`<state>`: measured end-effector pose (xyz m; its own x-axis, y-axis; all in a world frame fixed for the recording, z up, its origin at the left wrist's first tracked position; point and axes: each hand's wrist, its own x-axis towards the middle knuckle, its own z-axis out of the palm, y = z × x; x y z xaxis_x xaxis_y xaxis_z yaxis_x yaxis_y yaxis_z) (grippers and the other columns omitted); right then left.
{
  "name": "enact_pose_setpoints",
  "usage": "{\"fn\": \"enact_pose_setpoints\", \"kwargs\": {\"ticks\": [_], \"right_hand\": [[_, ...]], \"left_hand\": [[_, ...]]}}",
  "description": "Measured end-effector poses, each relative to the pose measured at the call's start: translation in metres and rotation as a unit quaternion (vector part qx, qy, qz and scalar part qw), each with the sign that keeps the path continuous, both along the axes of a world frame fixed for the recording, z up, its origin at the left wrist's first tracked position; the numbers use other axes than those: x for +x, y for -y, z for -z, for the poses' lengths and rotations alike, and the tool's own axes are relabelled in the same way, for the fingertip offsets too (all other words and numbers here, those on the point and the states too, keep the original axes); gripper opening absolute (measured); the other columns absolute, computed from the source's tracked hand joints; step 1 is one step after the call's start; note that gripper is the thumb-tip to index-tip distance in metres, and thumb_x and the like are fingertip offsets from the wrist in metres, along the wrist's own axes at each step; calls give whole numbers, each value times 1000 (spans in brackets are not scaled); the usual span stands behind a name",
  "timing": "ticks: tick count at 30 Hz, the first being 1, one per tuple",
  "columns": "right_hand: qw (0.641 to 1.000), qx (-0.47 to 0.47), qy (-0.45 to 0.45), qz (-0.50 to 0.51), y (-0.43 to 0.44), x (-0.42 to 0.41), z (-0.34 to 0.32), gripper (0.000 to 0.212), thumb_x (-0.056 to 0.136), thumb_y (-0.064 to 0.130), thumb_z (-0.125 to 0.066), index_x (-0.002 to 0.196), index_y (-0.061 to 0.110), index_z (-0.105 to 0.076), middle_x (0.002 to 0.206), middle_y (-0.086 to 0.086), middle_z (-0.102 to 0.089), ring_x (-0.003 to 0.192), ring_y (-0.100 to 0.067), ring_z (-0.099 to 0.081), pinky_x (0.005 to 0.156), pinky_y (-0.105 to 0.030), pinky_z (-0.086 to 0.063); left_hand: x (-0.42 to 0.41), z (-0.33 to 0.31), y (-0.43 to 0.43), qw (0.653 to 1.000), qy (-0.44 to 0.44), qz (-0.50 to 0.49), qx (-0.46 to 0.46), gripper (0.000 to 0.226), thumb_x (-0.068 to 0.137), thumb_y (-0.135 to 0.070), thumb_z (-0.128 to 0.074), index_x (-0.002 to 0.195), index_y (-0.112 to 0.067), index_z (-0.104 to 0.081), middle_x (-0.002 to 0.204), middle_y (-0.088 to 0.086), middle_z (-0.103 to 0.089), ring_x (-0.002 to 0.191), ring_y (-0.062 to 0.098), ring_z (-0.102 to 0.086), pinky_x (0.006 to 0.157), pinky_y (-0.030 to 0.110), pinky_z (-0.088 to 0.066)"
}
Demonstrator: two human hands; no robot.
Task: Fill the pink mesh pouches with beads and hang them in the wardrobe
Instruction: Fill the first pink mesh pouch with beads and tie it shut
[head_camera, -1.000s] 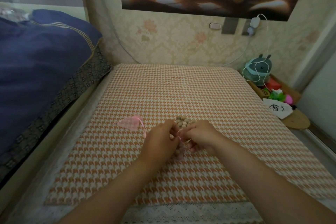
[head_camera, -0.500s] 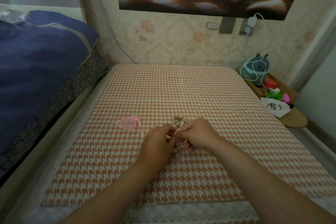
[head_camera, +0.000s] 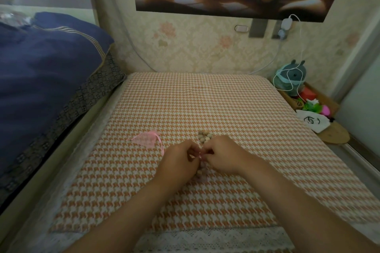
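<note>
My left hand [head_camera: 178, 160] and my right hand [head_camera: 221, 155] meet fingertip to fingertip over the table and pinch the top of a pink mesh pouch [head_camera: 201, 170] between them. Beads show through the pouch below my fingers; most of it is hidden by my hands. A small heap of loose tan beads [head_camera: 204, 137] lies just beyond my hands. A second pink mesh pouch [head_camera: 145, 139], flat with its ribbon trailing, lies to the left of my left hand.
The orange houndstooth tablecloth [head_camera: 205, 104] covers the table against the wallpapered wall. A bed with a dark blue quilt [head_camera: 41, 72] borders the left. A low shelf at right holds a teal plush toy [head_camera: 291, 76], a white cable and small items.
Both hands stay together on the pouch, fingers shifting slightly at its top. The camera view has tilted a little; nothing else moved.
</note>
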<state>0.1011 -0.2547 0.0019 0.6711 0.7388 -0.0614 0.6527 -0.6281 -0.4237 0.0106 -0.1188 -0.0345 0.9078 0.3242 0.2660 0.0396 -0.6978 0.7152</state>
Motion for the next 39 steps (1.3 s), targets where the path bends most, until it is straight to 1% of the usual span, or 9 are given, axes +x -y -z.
{"fn": "enact_pose_setpoints", "kwargs": {"ticks": [2, 5, 8, 12, 18, 23, 28, 34, 39], "right_hand": [[992, 41, -112, 30, 2, 1, 0, 24, 95, 10, -60, 79, 11, -77, 63, -1, -68, 56, -12, -65, 57, -28, -55], [962, 84, -250, 70, 6, 3, 0, 20, 97, 3, -57, 86, -7, -70, 72, -22, -67, 57, -22, -68, 54, -33, -61], [941, 100, -312, 86, 9, 5, -1, 22, 99, 6, -58, 99, -15, -65, 77, -20, -61, 57, -21, -65, 55, -36, -61], [917, 102, -376, 91, 9, 4, -3, 17, 103, 6, -53, 99, -5, -65, 81, -20, -60, 57, -20, -63, 55, -37, -62], [925, 71, -367, 71, 12, 5, -5, 20, 105, 10, -50, 98, -1, -65, 73, -11, -66, 60, -20, -63, 61, -38, -61], [939, 43, -338, 51, 14, 7, -5, 27, 106, 16, -49, 106, -7, -63, 90, -23, -65, 64, -22, -64, 64, -41, -61], [937, 40, -347, 32, 18, 9, -6, 29, 106, 17, -48, 88, 6, -67, 81, -16, -67, 59, -19, -66, 62, -38, -61], [944, 41, -326, 23, 19, 10, -5, 28, 107, 16, -46, 86, 11, -62, 74, -2, -62, 59, -19, -67, 60, -34, -58], [947, 58, -311, 58, 20, 12, -5, 26, 102, 14, -58, 79, 10, -68, 70, -4, -67, 58, -22, -69, 60, -37, -60]], "left_hand": [[-4, -3, 2, 1000, -2, 15, -14, 20, 80, -9, -68, 85, -28, -66, 69, -19, -63, 67, -13, -60, 58, 2, -42], [-8, -3, 3, 999, 4, 24, -36, 19, 84, -9, -69, 86, -28, -65, 69, -18, -64, 66, -10, -63, 56, 4, -44], [-10, 0, 5, 999, 24, 15, -14, 10, 84, -19, -74, 86, -28, -70, 73, -18, -66, 69, -2, -65, 61, 8, -46], [-9, 7, 4, 998, 55, 27, 31, 7, 84, -24, -74, 89, -25, -77, 83, -13, -74, 76, -1, -64, 72, 18, -50], [-9, 16, 7, 984, 136, 40, 112, 13, 81, -22, -76, 94, -24, -77, 85, -9, -74, 77, 3, -63, 71, 15, -46], [-7, 22, 1, 971, 146, 93, 165, 12, 91, -25, -64, 94, -21, -75, 88, -6, -71, 80, 10, -65, 68, 30, -54], [-8, 24, -3, 957, 128, 127, 229, 14, 92, -26, -55, 96, -21, -68, 93, -5, -66, 78, 15, -65, 60, 34, -54], [-7, 22, -2, 925, 136, 131, 331, 11, 90, -21, -57, 98, -18, -64, 92, -2, -61, 69, 17, -59, 50, 33, -48], [-4, 24, 3, 938, 140, 93, 302, 23, 97, -28, -45, 90, -12, -59, 85, 2, -56, 57, 20, -53, 44, 36, -44]]}}
